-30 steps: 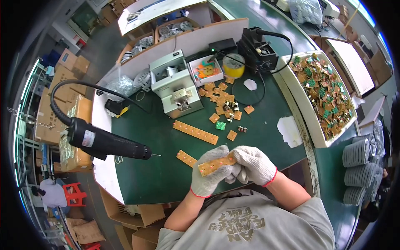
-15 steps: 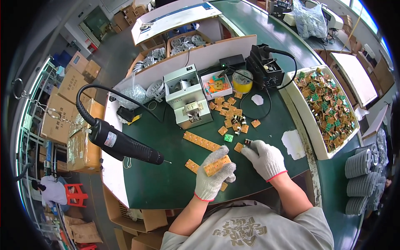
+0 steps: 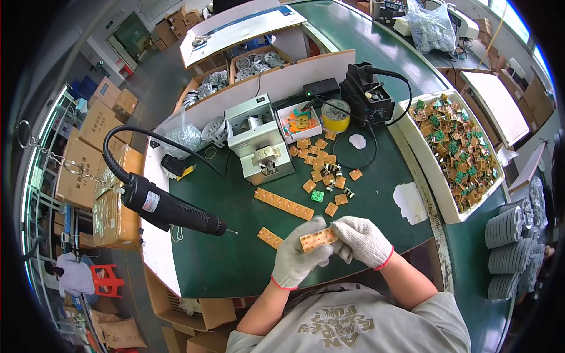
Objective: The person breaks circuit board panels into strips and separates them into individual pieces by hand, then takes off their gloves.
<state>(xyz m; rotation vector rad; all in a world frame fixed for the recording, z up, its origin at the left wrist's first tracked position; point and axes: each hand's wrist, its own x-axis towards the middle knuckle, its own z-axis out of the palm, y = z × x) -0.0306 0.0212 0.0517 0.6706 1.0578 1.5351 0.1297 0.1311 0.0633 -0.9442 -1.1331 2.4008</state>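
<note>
Both of my hands wear whitish knit gloves with red cuffs. My left hand [image 3: 297, 259] is closed around a short orange circuit board strip [image 3: 316, 239], holding it above the bench's near edge. At the strip's right end, the fingers of my right hand [image 3: 366, 242] are pinched on it; the fingertips partly hide that end. Farther off lie a longer board strip [image 3: 283, 204] and another short strip [image 3: 270, 237], partly beside my left hand. Several small square boards [image 3: 332, 209] are scattered beyond my hands, with a green board [image 3: 318, 195] and a small black-and-metal component [image 3: 349, 192].
A black electric screwdriver [image 3: 176, 206] hangs at left, its bit over the green bench [image 3: 218, 265]. A grey machine [image 3: 262, 144], parts box [image 3: 299, 122], yellow tub [image 3: 336, 116] and black soldering station [image 3: 371, 97] stand behind. A white tray of boards [image 3: 406, 138] is at right.
My right hand has left the small boards on the bench and moved left and nearer, onto the strip's end. My left hand has kept hold of the strip, shifting it slightly right.
</note>
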